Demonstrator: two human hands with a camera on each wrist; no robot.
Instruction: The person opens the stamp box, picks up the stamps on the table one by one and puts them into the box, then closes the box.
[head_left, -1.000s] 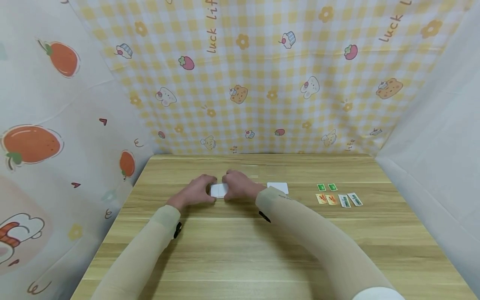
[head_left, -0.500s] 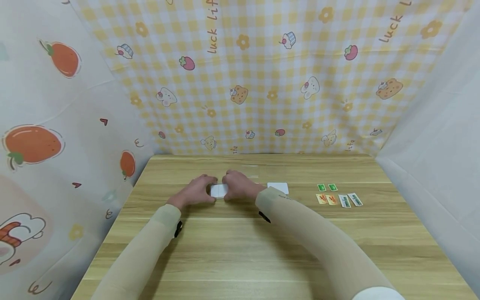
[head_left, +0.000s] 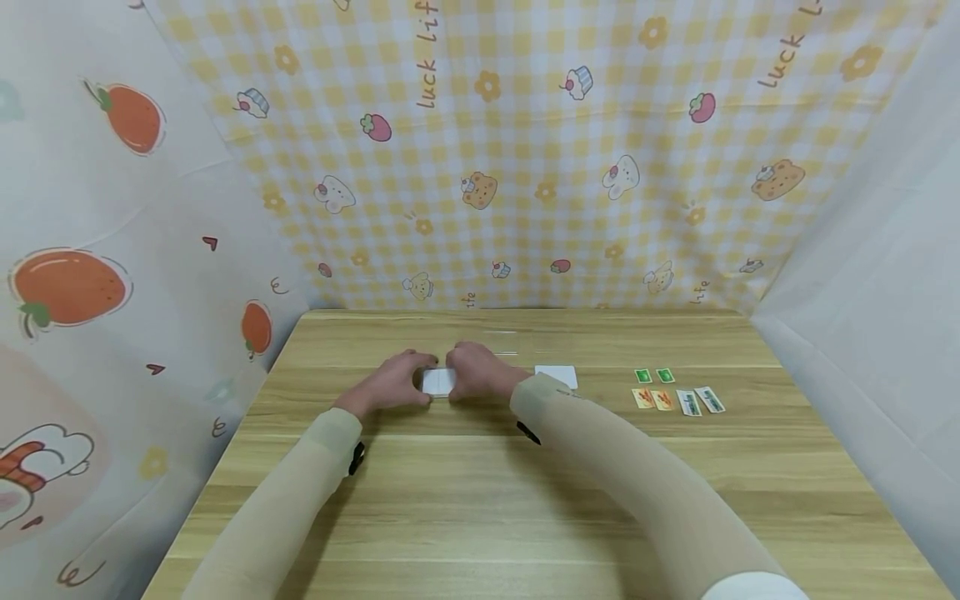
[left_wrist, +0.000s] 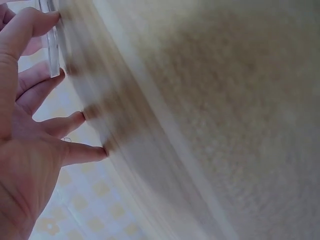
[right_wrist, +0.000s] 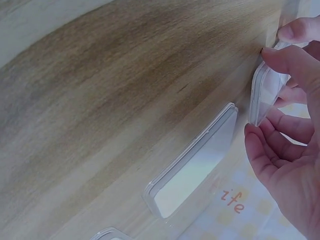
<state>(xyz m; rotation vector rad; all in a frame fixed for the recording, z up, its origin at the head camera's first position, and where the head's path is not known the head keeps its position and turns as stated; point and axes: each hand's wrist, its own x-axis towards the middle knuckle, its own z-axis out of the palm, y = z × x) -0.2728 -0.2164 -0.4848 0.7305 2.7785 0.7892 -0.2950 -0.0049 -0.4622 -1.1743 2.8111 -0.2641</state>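
Observation:
Both hands are at a small flat white case with clear plastic edges (head_left: 438, 383), close over the table left of its middle. My left hand (head_left: 396, 382) pinches its left end, thumb at the near edge and fingertips toward the far edge. At the other end my right hand (head_left: 480, 372) grips it the same way, covering that part in the head view. The right wrist view shows the case's clear rounded corner (right_wrist: 262, 92) between thumb and curled fingers. In the left wrist view its clear edge (left_wrist: 53, 52) runs between thumb and index finger, the other fingertips reaching the table.
A second white case (head_left: 556, 376) lies just right of the right wrist. Faint clear plastic pieces (head_left: 501, 342) lie behind the hands. Farther right are small green picture cards (head_left: 642, 376), orange ones (head_left: 652, 398) and teal-white ones (head_left: 700, 401). A checked curtain (head_left: 480, 233) hangs behind the wooden table (head_left: 480, 517).

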